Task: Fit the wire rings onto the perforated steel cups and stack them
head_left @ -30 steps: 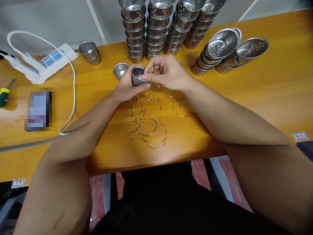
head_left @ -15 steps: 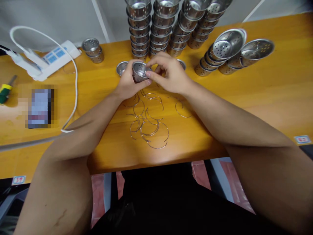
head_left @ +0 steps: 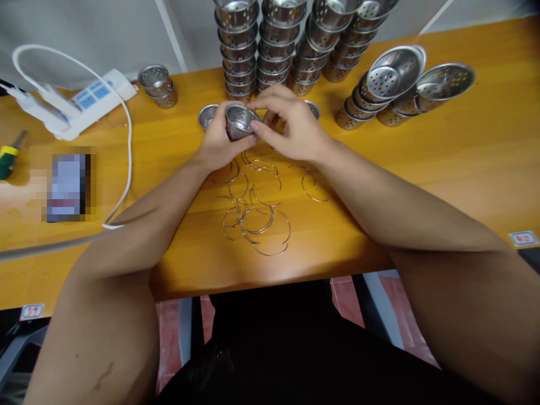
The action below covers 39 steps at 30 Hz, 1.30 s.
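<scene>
Hands meet above the far middle of the wooden table [head_left: 422, 169], both working on one small perforated steel cup [head_left: 238, 120]. Left hand [head_left: 219, 140] is curled about the cup from below and behind, its thumb pressed along the near side, holding the cup tilted with its open mouth toward the camera. Right hand [head_left: 291, 126] is bent over the cup's right rim, forefinger and thumb pinched together at that rim; whether a wire sits between them cannot be told. Loose wire rings [head_left: 257, 216], each an open curve, lie scattered on the table just below the hands, several overlapping. Another single steel cup [head_left: 208, 115] sits on the table just left of the held one. Behind the hands stand tall stacks of cups [head_left: 270, 50], nested mouth up, and further right a toppled stack [head_left: 392, 84] lies on its side. A pair of nested cups [head_left: 157, 85] stands apart at the left, near a white power strip [head_left: 90, 101] with its white cable [head_left: 124, 140] looping toward the table's near edge.
</scene>
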Tool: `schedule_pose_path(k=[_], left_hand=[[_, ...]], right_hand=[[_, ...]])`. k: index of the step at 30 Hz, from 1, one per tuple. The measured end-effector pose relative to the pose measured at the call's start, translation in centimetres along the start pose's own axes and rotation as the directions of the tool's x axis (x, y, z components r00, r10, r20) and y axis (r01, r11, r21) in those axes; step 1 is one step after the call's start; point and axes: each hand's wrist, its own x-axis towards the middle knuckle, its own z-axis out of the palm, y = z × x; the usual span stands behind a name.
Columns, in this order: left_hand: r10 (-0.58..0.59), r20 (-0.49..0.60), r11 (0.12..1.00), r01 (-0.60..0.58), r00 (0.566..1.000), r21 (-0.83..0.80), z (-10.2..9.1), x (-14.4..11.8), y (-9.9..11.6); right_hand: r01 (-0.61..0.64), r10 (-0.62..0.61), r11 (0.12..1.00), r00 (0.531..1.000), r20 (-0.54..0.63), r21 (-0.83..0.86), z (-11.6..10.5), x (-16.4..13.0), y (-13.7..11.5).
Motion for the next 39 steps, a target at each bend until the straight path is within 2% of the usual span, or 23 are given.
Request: schedule_pose_path(k=[4,9,13,21,26,29,32,34,36,39], left_hand=[[0.011,-0.064,0.998,-0.014,0.998,-0.055,-0.1,0.2,-0.5],[-0.029,-0.049,0.999,0.030,0.998,0.036,-0.5,0.2,0.3],[0.041,-0.091,0.998,-0.036,0.995,0.056,-0.2,0.1,0.0],[0.185,0.036,0.974,-0.188,0.982,0.124,-0.1,-0.2,-1.2],[0.268,-0.012,0.949,-0.262,0.963,0.175,0.0,-0.2,-1.5],[0.280,0.023,0.929,-0.277,0.960,0.245,-0.2,-0.2,-1.0],[0.287,0.082,0.905,-0.298,0.954,0.305,-0.2,-0.2,-0.7],[0.347,0.058,0.888,-0.347,0.936,0.303,0.0,-0.1,-0.9],[0.367,0.036,0.891,-0.362,0.930,0.276,0.3,-0.1,-1.3],[0.264,0.072,0.927,-0.273,0.962,0.256,0.4,0.0,-1.2]], right_hand=[[-0.002,0.002,1.000,1.000,0.010,-0.031,-0.1,0.1,-0.1],[0.088,-0.083,0.995,0.992,0.094,-0.047,0.0,-0.2,0.8],[0.138,-0.124,0.988,0.979,0.164,-0.075,0.5,-0.7,1.5],[0.098,-0.090,0.995,0.968,0.235,-0.021,0.6,-0.9,1.6],[-0.015,0.051,0.990,0.968,0.247,-0.142,-1.0,-0.3,-0.4],[-0.045,0.114,0.968,0.956,0.271,-0.248,-2.1,0.0,-2.0],[0.047,0.039,0.962,0.951,0.305,-0.269,-2.9,0.2,-2.8],[0.123,-0.041,0.960,0.951,0.307,-0.251,-3.6,0.3,-3.0],[0.150,-0.066,0.952,0.952,0.298,-0.268,-4.5,0.5,-3.0],[0.131,-0.024,0.928,0.955,0.296,-0.348,-6.3,0.9,-2.9]])
